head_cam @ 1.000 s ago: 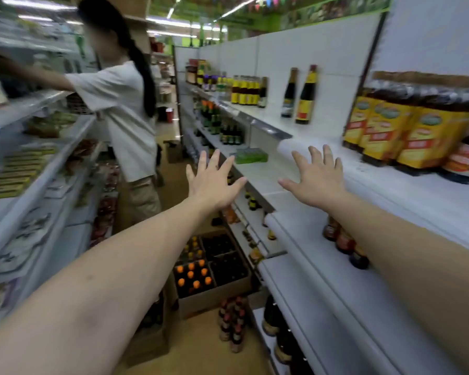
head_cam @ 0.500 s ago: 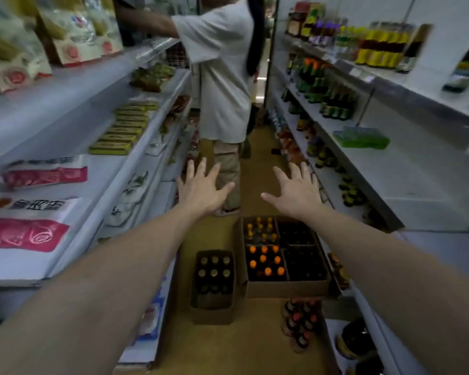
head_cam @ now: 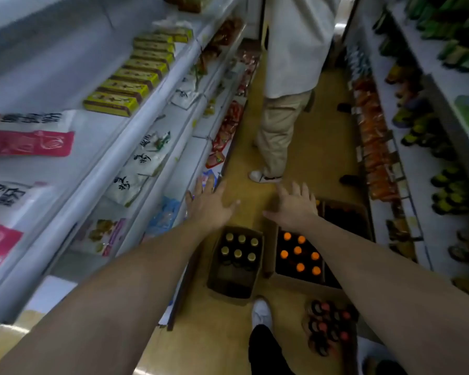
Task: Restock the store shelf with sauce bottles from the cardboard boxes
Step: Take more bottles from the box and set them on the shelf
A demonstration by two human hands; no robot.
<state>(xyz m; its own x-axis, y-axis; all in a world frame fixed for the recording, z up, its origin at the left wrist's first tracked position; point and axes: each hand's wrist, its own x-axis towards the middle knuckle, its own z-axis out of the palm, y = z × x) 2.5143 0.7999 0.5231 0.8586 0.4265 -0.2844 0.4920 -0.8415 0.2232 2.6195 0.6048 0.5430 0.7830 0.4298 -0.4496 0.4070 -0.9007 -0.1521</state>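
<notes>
dim, diffuse light with a bluish cast on the left shelves (head_cam: 98, 131); motion blur smears the right shelf (head_cam: 417, 163) and frame edges, wide-angle distortion bows the shelf lines, and the orange bottle caps (head_cam: 297, 250) at centre are sharpest.

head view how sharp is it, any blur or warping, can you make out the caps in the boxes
Head view: dim and soft; left shelf edge bows from the wide lens; bottles on the right shelves blur; yellow caps and orange caps in the boxes are distinct; labels unreadable.
</notes>
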